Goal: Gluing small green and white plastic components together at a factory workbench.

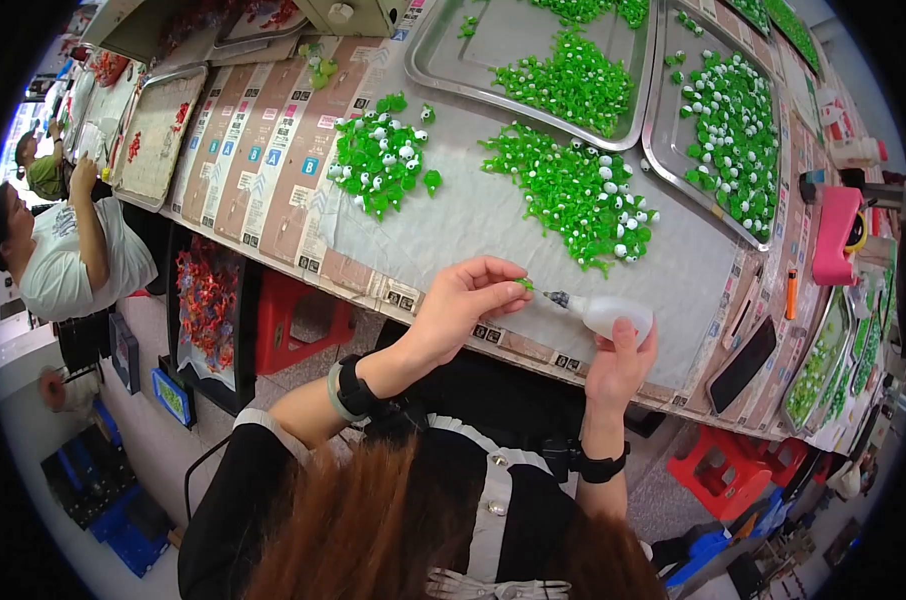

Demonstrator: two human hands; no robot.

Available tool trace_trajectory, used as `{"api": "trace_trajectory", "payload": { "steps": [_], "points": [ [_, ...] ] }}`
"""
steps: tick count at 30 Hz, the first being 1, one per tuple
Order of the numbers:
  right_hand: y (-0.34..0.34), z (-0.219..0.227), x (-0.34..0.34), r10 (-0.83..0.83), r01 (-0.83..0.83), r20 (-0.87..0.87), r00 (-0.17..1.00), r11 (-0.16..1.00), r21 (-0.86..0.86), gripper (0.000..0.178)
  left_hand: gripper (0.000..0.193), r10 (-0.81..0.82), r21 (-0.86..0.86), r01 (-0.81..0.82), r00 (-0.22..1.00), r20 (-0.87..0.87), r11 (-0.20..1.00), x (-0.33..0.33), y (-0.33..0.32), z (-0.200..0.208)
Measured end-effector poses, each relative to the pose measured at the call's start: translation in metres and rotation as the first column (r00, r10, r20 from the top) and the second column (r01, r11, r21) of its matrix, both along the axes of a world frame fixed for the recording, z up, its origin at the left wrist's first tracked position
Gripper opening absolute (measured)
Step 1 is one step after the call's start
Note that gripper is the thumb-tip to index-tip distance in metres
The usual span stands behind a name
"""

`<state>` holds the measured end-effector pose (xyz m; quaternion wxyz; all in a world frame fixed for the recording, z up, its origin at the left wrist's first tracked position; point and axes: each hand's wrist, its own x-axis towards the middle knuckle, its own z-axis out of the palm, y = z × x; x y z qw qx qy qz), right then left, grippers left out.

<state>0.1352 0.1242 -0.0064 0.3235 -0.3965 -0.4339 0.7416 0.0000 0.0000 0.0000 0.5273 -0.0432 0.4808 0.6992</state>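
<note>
Left hand [475, 300] pinches a green piece [525, 284] above the near side of the sheet [695, 300] while the right hand [621, 368] grasps the bottle [613, 314] sideways, nozzle [557, 298] toward the piece, apparently to align the two.

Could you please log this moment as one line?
left hand: pinching small green piece | right hand: holding white bottle, tip pointed at piece | ahead: loose green pieces on table, more in metal trays
</note>
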Motion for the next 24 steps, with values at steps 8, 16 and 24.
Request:
{"api": "trace_trajectory", "payload": {
  "steps": [8, 16, 24],
  "points": [
    [-0.007, 0.020, 0.000, -0.182, 0.184, -0.065, 0.981, 0.983, 0.024, 0.033, 0.015, 0.001, 0.045, -0.009, 0.985, 0.173, 0.999, 0.001, -0.001, 0.007],
    [-0.016, 0.045, 0.004, -0.049, 0.057, -0.029, 0.998, 0.882, 0.468, 0.034, 0.017, -0.108, 0.211, 0.005, 0.871, 0.480, 0.978, 0.005, -0.006, 0.008],
    [-0.020, 0.050, 0.002, -0.091, 0.079, -0.002, 0.996, 0.854, 0.514, 0.033, 0.017, -0.094, 0.209, -0.011, 0.869, 0.485, 0.978, 0.005, -0.007, 0.008]
  ]
}}
